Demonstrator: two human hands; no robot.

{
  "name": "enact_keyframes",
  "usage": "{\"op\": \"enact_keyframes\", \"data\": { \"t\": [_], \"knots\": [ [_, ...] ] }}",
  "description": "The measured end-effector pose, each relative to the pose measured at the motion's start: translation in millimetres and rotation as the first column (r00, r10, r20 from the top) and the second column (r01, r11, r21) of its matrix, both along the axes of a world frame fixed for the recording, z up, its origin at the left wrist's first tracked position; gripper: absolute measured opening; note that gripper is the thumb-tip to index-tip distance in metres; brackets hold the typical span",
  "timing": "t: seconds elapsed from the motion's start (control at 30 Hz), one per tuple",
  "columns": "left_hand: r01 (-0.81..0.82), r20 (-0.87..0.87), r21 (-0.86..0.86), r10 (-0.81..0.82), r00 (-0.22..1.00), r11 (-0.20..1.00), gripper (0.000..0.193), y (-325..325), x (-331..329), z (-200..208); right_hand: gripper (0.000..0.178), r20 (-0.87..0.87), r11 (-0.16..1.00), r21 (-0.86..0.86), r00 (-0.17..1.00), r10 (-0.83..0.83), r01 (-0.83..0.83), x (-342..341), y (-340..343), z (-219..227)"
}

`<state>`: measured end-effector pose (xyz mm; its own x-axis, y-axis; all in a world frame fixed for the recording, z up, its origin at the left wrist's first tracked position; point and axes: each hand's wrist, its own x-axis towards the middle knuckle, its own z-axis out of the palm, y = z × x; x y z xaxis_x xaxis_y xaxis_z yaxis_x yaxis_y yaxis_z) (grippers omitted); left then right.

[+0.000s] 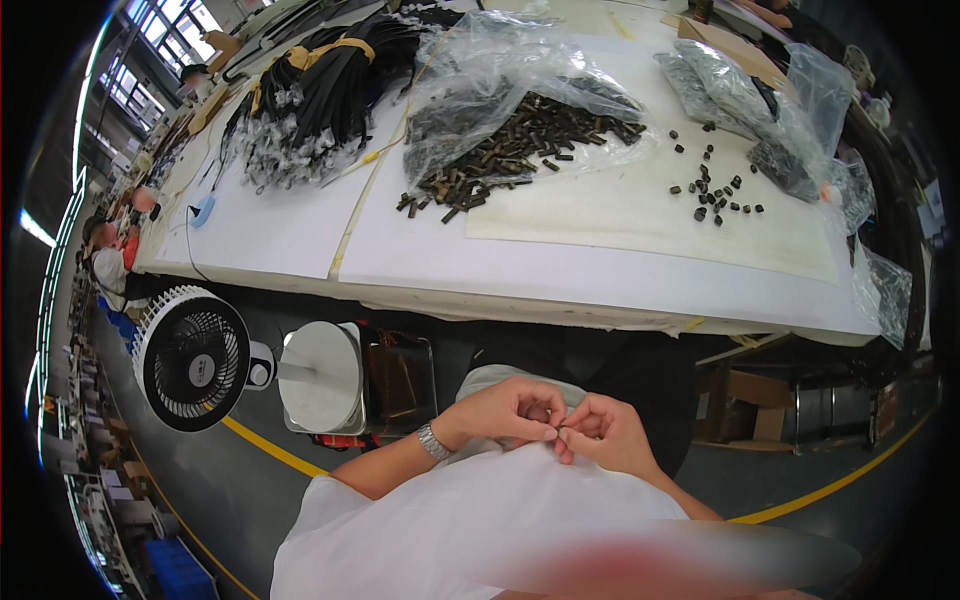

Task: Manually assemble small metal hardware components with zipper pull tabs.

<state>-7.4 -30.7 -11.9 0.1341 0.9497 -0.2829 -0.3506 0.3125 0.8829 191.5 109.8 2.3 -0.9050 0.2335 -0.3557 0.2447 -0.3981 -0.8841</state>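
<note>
Close together over my lap, my left hand (pixel 522 408) and my right hand (pixel 604 436) meet at their fingertips. Both are closed in a pinch around something very small and dark, too little of which shows to name. A metal-banded watch (pixel 433 442) circles my left wrist. On the table in front, a spilled pile of small dark brown cylindrical pieces (pixel 520 150) comes out of a clear plastic bag (pixel 465 105). To the right lie several loose short black pieces (pixel 715 195).
A bundle of black straps or cords (pixel 330 80) lies at the table's back left. A white fan (pixel 195 358) stands left of me beside a round white-topped stool (pixel 322 375). Plastic bags (pixel 790 120) crowd the table's right end; a cardboard box (pixel 750 405) sits below.
</note>
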Motion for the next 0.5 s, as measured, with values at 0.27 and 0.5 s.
{"op": "enact_keyframes", "data": {
  "t": [0.27, 0.5],
  "knots": [
    [0.068, -0.114, -0.007, -0.068, 0.991, 0.998, 0.009, 13.2, 1.6, 23.5, 0.006, 0.01, 0.991, 0.135, 1.0, -0.027, 0.025, 3.3, -2.2, 4.6],
    [-0.061, -0.53, 0.191, 0.155, 0.834, 0.98, 0.011, 21.4, 15.5, 11.9, 0.007, -0.001, 0.934, 0.349, 0.997, -0.082, 0.078, -6.2, -2.8, 3.0]
  ]
}}
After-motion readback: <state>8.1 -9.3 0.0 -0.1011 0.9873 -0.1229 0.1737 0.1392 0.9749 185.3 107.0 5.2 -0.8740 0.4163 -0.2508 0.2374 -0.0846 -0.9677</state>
